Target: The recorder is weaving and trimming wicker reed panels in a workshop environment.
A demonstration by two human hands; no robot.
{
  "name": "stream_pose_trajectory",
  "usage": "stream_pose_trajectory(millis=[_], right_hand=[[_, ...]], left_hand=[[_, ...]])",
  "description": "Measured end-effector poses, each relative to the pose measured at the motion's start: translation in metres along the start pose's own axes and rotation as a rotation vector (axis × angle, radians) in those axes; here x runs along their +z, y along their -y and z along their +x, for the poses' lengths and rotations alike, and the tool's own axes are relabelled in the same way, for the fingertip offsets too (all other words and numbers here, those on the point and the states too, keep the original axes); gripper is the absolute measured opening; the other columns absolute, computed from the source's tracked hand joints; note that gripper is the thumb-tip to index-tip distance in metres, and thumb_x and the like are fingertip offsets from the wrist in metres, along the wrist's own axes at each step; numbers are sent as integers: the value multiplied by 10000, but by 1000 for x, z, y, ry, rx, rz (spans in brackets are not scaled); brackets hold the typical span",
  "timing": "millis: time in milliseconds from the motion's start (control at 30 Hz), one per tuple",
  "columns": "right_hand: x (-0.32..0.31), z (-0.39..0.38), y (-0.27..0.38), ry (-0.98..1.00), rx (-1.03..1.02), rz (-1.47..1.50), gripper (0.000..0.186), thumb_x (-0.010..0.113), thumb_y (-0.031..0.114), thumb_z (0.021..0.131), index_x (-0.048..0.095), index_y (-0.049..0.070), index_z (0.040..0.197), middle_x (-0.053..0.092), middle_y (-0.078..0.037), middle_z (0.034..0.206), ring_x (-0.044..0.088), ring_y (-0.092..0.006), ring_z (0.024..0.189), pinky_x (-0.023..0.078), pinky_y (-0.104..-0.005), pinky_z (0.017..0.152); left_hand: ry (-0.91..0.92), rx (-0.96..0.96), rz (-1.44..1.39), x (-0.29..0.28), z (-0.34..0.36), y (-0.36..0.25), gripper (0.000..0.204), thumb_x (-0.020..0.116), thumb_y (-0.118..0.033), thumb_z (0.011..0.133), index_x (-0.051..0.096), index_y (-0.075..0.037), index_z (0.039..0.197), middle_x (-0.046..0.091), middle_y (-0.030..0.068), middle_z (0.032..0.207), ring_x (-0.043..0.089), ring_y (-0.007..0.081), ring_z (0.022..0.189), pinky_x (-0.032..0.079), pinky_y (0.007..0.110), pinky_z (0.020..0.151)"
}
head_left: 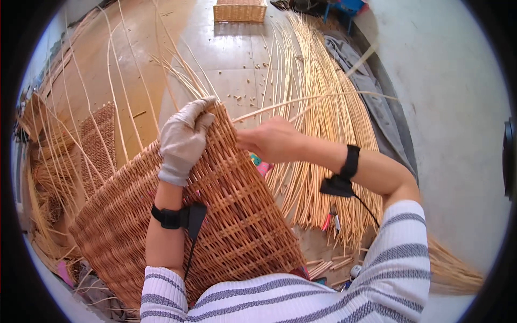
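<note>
Though beside the basket (242,215), canes (344,124) partly behind forearm (326,154).

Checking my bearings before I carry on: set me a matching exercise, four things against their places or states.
1 left hand
2 right hand
3 wicker box
4 large cane pile

A pale, spread right of the woven piece
B bare, at the woven piece's edge
C at the view's top
D gloved, gripping the woven piece's upper corner

Pairs: 1-D, 2-B, 3-C, 4-A
</note>
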State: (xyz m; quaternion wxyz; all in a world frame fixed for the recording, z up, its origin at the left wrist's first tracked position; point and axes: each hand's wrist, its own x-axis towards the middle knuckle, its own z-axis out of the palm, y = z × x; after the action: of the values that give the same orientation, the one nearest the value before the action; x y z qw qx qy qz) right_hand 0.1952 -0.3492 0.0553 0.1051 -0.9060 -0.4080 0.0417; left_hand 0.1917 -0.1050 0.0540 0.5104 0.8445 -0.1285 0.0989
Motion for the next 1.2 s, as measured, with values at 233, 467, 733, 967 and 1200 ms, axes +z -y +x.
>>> stream_pose_trajectory(millis=[233,467,733,967,1200], right_hand=[[17,-15,13,-667,-67,-54,221,725,290,967,662,150,1125,682,-56,977,678,-268,991,468,-424,972],[260,-140,-16,90,865,525,525,742,483,926,680,14,1153,727,-235,1100,712,-430,1031,566,-527,859],[301,-174,9,103,873,490,330,741,405,920,770,81,973,751,-188,904,720,-426,888,578,-521,782],[151,-185,-8,-892,823,1489,241,680,309,1063,672,69,1049,726,-40,844,688,-114,675,580,-275,635],[73,-137,34,-958,413,1564,175,650,199,1078,590,52,1151,776,-193,1101,776,-229,1025,642,-295,771]], left_hand=[[-9,110,50,-4,3,-1,322,672,-76,1019,702,-18,1334,767,143,1244,717,188,1115,565,327,981],[-14,65,126,-5,0,11,370,626,-90,1069,647,-23,1432,727,114,1328,658,173,1221,517,323,1056],[-13,22,146,-6,-5,5,374,633,-91,1067,644,-19,1434,724,111,1330,656,178,1225,508,329,1068],[-15,130,109,4,1,6,367,663,-99,1052,659,-20,1410,738,128,1300,670,177,1209,519,328,1057],[-37,159,139,0,0,12,353,681,-105,1040,684,-47,1388,753,129,1262,690,189,1179,540,334,1026]])
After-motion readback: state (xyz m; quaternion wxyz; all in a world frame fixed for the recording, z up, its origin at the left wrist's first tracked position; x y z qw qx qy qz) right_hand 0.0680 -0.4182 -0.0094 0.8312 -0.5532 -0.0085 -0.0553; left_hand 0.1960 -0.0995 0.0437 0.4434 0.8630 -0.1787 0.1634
